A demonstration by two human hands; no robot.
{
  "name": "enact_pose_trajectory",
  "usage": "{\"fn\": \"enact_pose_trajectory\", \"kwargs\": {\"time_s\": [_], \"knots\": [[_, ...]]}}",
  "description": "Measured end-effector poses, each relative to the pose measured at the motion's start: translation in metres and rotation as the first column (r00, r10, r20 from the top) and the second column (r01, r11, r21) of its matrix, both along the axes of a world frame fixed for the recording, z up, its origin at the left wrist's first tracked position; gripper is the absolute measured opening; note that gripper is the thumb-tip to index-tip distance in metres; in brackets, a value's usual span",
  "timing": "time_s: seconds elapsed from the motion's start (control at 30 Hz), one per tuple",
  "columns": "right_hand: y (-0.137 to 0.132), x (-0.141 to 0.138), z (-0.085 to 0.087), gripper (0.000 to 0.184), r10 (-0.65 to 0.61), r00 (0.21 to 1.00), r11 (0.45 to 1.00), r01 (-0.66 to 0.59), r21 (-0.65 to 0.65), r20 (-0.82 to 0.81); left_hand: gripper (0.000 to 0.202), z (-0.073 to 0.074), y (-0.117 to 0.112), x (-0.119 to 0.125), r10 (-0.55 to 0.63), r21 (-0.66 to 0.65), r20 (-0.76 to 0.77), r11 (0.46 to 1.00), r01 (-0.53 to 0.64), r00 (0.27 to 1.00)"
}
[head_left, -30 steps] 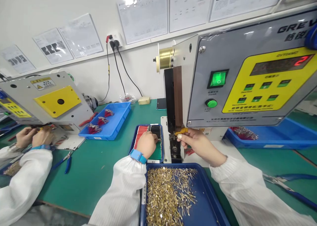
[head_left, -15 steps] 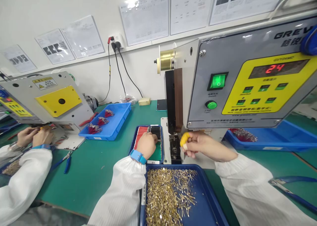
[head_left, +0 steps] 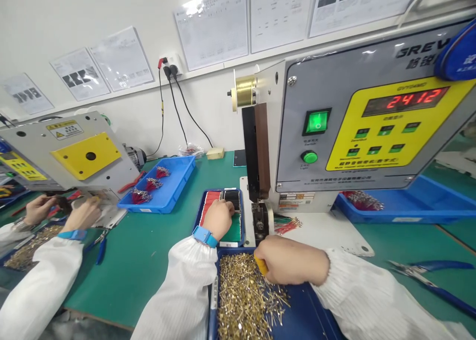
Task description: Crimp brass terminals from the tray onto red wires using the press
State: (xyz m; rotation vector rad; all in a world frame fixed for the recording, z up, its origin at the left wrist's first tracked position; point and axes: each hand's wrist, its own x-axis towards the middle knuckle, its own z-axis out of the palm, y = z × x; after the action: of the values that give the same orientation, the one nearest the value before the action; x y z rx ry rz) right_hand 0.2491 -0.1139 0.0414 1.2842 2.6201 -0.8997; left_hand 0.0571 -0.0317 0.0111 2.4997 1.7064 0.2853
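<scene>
My left hand (head_left: 218,217) rests curled over a small dark tray (head_left: 208,201) of red, black and green wires, fingers closed on the black ones. My right hand (head_left: 288,259) lies low over the dark blue tray (head_left: 308,315) heaped with gold metal terminals (head_left: 243,293), fingers closed; a yellow finger cot shows at its tip among the terminals. What it pinches is hidden. Just behind both hands stands the grey press machine (head_left: 334,131) with its black ram and small die (head_left: 259,221). A few wires with terminals (head_left: 288,224) lie on the white base right of the die.
A co-worker's hands (head_left: 84,213) work at a second machine (head_left: 70,154) on the left. Blue trays hold bundles of red wires at centre-left (head_left: 174,181) and right (head_left: 427,206). Blue-handled pliers (head_left: 427,273) lie at right, another pair (head_left: 100,240) at left. Green mat covers the bench.
My right hand left the die, drew back and dropped onto the heap of gold terminals. The machine counter now reads 2412. My left hand stayed on the wire tray.
</scene>
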Motion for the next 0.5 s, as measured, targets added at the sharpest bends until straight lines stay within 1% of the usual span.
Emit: {"fn": "enact_pose_trajectory", "kwargs": {"time_s": [0.13,0.27,0.5], "knots": [[0.0010,-0.0011,-0.0037,0.010,-0.007,1.000,1.000,0.007,-0.006,-0.004,0.021,0.0019,0.0022,-0.0040,-0.040,-0.040,0.028,0.998,0.041,0.999],[0.0020,-0.0012,-0.0046,0.010,-0.007,1.000,1.000,0.007,0.000,-0.014,0.020,0.0019,0.0020,-0.0044,-0.007,-0.057,0.053,0.998,0.010,0.999],[0.0039,-0.0024,-0.0057,0.010,-0.010,1.000,0.999,0.009,-0.036,-0.022,0.022,-0.0008,-0.0005,-0.0009,-0.002,-0.014,-0.022,1.000,0.001,1.000]]}}
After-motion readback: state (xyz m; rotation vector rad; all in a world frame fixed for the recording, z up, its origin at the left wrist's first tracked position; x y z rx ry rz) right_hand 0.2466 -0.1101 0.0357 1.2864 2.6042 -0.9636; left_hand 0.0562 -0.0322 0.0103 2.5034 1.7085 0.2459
